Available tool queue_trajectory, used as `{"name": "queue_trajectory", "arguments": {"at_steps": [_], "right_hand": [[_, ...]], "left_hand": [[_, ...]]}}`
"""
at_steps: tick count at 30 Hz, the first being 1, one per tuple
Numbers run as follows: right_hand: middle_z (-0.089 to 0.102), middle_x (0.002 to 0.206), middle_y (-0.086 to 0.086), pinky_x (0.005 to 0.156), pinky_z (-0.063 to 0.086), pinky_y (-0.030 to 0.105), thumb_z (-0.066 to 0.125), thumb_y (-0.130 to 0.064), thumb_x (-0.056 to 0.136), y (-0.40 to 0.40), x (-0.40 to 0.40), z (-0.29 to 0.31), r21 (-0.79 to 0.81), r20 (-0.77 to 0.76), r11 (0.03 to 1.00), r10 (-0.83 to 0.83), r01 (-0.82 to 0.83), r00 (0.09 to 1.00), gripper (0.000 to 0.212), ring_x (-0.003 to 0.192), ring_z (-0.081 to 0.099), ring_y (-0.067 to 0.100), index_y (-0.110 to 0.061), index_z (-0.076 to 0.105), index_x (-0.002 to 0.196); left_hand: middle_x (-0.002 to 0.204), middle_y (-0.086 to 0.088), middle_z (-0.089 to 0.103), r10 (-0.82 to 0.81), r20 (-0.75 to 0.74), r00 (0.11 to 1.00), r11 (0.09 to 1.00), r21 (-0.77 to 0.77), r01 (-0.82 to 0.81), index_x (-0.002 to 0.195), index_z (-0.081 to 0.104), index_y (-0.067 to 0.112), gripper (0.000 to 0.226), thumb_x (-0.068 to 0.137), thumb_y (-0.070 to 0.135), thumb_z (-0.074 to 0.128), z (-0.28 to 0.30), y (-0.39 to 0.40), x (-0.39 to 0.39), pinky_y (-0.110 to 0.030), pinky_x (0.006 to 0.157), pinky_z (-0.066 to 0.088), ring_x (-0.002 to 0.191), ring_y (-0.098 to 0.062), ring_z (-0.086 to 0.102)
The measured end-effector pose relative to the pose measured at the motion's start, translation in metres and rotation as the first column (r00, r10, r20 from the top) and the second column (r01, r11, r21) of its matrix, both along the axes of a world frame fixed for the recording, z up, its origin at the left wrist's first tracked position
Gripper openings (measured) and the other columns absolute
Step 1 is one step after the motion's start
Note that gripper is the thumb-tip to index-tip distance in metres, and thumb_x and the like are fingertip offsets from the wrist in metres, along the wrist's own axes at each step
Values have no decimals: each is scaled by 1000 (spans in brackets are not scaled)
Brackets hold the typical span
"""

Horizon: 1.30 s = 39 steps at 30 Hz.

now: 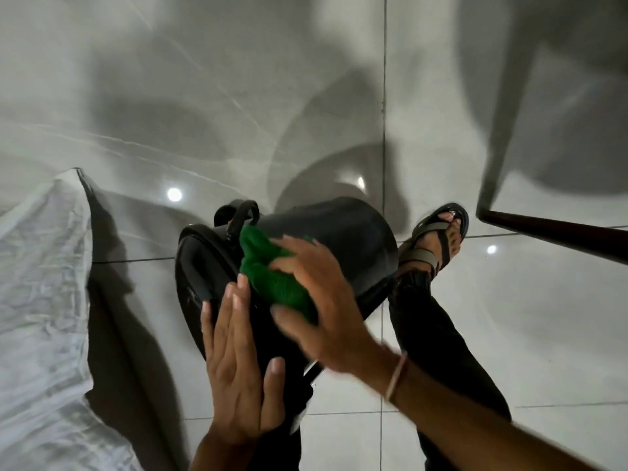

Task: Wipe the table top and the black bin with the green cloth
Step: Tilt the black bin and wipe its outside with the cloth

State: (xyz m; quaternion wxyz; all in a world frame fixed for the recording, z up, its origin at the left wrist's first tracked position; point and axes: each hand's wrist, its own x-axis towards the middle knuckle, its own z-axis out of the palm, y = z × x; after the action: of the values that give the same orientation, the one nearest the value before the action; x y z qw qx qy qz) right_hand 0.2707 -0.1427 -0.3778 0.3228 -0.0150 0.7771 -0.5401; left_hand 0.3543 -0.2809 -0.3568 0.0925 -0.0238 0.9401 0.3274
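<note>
Black bin [339, 232] lies tipped, long axis pointing away from me; my left hand [238, 365] braces its lid flat and open, my right hand [319, 297] presses the green cloth [272, 270] on its side.

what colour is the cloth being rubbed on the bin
Green: the cloth sits under the right hand on the black bin, seen in the head view.

Black bin [346, 232] glossy plastic; green cloth [268, 266] coarse knit; floor tiles [170, 96] polished, reflective.
</note>
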Motion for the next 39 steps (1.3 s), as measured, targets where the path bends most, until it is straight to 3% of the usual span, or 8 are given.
{"name": "queue_trajectory", "arguments": {"at_steps": [4, 7, 9, 16, 23, 30, 34, 39], "right_hand": [[46, 156, 9, 122, 34, 58, 58, -19, 84, 55, 50, -27, 125, 66, 990, -79, 71, 995, 51, 149, 41, 27, -16, 50, 134], [57, 141, 9, 111, 48, 53, 50, -35, 89, 86, 9, -83, 386, 237, 876, -397, 289, 886, 51, 131, 56, 29, -16, 50, 137], [64, 129, 14, 104, 52, 47, 53, -32, 93, 78, -36, -104, 430, 303, 872, -381, 232, 874, 43, 119, 62, 34, -12, 57, 130], [59, 145, 5, 126, 24, 41, 59, -26, 74, 21, -17, -10, -62, 49, 988, 143, -140, 989, 55, 141, 47, 16, -19, 61, 129], [67, 119, 9, 95, 50, 41, 53, -35, 94, 65, -68, -109, 313, 417, 950, -145, 8, 897, 26, 117, 63, 36, -25, 62, 115], [72, 128, 0, 103, 47, 31, 60, -25, 78, 6, -53, -40, -93, 214, 995, 55, -36, 975, 46, 117, 64, 17, -21, 68, 123], [72, 128, 10, 95, 46, 30, 59, -31, 89, 35, -60, -80, 94, 251, 995, 16, -41, 968, 40, 117, 66, 27, -16, 67, 126], [66, 137, 19, 103, 47, 42, 57, -49, 95, 67, -71, -163, 404, 514, 910, -141, -93, 846, 46, 126, 61, 42, -21, 64, 131]], "left_hand": [[181, 0, 16, -37, 12, 999, 999, 5, 37, 171, 6, 16, 68, 111, 44, 22, 3, 2, 5, -51, 137, 11, 168, -22, 19], [178, -10, 22, -54, 14, 998, 999, 5, 54, 171, 6, 15, 68, 112, 44, 22, 1, 4, 4, -49, 137, 12, 168, -23, 19], [175, -14, 27, -59, -17, 998, 998, 9, 59, 171, 7, 14, 67, 112, 43, 22, 0, 8, 2, -49, 137, 13, 167, -25, 20], [182, 0, 13, -102, -13, 995, 995, -8, 102, 171, 5, 14, 67, 113, 43, 19, -1, -8, 3, -47, 138, 12, 168, -25, 19], [180, -1, 20, -248, -58, 967, 969, -34, 246, 170, 14, 13, 65, 113, 42, 22, -1, -1, 14, -42, 137, 14, 166, -21, 24], [179, -5, 23, -308, -71, 949, 946, -131, 297, 167, 30, 15, 60, 112, 40, 22, -1, -14, 12, -44, 134, 22, 165, -24, 29], [167, -13, 39, -472, -97, 876, 868, -224, 443, 129, 64, 23, 45, 109, 42, 28, 1, -19, 1, -48, 125, 32, 163, -22, 33], [152, -22, 59, -642, -121, 757, 764, -178, 620, 110, 61, 18, 35, 105, 44, 37, -10, -30, -44, -49, 131, 30, 151, -35, 48]]}}
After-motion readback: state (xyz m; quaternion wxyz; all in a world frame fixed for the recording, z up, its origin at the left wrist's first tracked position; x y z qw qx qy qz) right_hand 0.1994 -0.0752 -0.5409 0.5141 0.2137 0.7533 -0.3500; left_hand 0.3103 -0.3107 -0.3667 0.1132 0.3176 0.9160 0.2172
